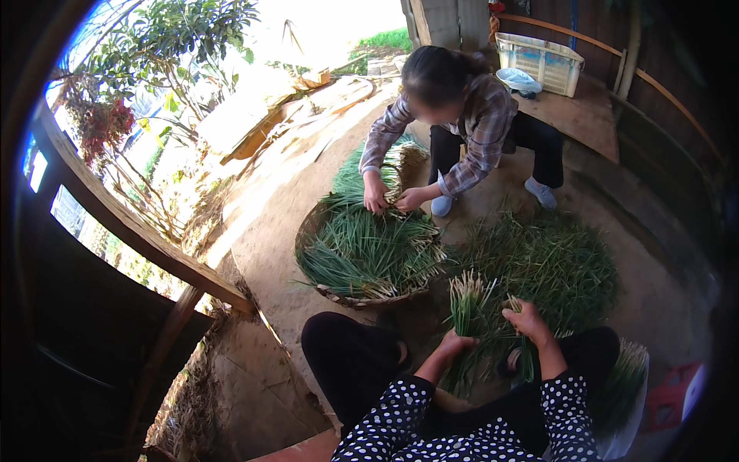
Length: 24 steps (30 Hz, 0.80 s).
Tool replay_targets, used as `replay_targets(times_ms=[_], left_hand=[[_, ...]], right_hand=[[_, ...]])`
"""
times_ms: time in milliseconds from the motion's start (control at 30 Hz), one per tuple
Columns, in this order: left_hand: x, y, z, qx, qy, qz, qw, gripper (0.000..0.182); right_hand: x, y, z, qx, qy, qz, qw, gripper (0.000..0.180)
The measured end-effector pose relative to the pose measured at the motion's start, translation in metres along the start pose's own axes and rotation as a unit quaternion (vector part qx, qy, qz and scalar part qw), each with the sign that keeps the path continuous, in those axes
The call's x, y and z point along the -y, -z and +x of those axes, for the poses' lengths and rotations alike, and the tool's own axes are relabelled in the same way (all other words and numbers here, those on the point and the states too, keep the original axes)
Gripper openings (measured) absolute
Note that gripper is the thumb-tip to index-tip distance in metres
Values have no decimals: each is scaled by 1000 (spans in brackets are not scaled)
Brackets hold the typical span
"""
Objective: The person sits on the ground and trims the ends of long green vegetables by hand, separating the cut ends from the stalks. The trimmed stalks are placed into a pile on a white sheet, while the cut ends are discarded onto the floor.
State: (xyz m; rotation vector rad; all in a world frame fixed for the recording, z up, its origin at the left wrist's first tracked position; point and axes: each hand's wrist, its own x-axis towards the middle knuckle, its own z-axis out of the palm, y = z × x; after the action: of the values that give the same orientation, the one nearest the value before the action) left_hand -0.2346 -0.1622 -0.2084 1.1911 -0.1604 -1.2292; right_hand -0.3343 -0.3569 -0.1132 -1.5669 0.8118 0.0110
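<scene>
My left hand [456, 345] grips a thick bunch of green chives [469, 300], its pale stem ends pointing up and away from me. In my right hand [530, 323] is a smaller bunch of chives [526, 361], with pale ends above the fist and green leaves hanging below. Both bunches are held apart, between my knees. Beyond my left hand stands a round woven basket [346, 299] heaped with chives [375, 242]. A pile of loose green leaves and trimmings [542, 265] lies on the ground past my right hand.
A co-worker [462, 115] sits opposite, both hands on chives at the basket's far side. More chives [620, 381] stand in a pale bag by my right knee, near a red plastic stool [672, 398]. A white crate [540, 63] stands behind the co-worker; a wooden rail [144, 213] runs at left.
</scene>
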Motion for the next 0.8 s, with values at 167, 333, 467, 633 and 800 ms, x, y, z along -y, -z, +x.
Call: replay_targets(times_ms=[167,333,467,633,800], left_hand=[[-3,-4,-3,-29,-5,8,1000,27],[-10,-8,-10,-25,-1,-10,1000,27],[-14,-10,-13,-21,-4,-26,999,26],[-13,-8,-11,-25,3,-9,1000,23],[-9,-4,-7,-30,2,-21,999,22]], right_hand=[[-7,-6,1,7,-2,-68,998,57],[-8,-4,5,-24,-39,-50,998,55],[-12,-13,9,-12,-24,61,998,36],[-26,-40,16,-25,-74,48,996,20],[-28,-35,21,-66,-26,161,984,18]])
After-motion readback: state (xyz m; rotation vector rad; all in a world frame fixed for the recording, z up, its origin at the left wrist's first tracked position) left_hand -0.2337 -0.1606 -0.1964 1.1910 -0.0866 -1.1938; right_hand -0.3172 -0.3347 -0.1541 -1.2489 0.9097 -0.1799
